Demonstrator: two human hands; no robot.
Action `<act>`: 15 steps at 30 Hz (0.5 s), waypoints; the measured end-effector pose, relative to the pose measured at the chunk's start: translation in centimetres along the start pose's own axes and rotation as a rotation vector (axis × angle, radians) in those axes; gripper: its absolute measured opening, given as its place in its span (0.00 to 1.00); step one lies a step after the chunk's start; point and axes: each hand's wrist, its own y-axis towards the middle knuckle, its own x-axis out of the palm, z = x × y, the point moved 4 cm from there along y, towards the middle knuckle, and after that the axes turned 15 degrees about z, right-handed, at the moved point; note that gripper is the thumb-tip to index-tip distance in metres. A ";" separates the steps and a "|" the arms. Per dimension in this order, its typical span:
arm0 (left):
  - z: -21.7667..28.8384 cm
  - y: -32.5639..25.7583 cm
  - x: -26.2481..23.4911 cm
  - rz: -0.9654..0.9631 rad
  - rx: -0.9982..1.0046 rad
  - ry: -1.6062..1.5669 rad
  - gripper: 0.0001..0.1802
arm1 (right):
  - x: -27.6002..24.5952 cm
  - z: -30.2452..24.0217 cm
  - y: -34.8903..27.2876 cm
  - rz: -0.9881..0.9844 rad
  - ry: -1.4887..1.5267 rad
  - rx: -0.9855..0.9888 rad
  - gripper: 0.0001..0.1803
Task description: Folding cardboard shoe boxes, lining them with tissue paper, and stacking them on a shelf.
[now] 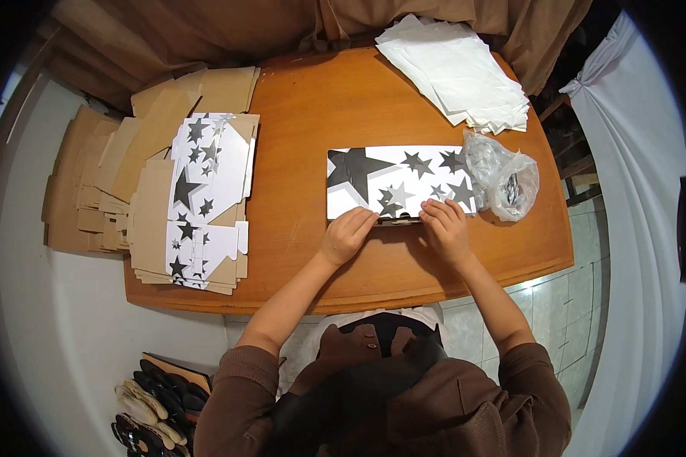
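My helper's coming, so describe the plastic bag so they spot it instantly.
On the wooden table, find the starry box, right of the cardboard stack. The plastic bag lies at its right end, clear and crumpled, unlike the flat white sheets beyond.

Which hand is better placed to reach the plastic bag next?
The right hand, probably: it touches the star-patterned box toward the end nearer the plastic bag; the left hand sits farther away.

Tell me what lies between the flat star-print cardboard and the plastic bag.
In the head view: a stretch of wooden tabletop, then the star-print box.
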 end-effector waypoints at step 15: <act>-0.2 -0.8 0.4 0.006 -0.026 -0.002 0.11 | 0.3 -0.1 -0.9 0.114 -0.087 0.042 0.17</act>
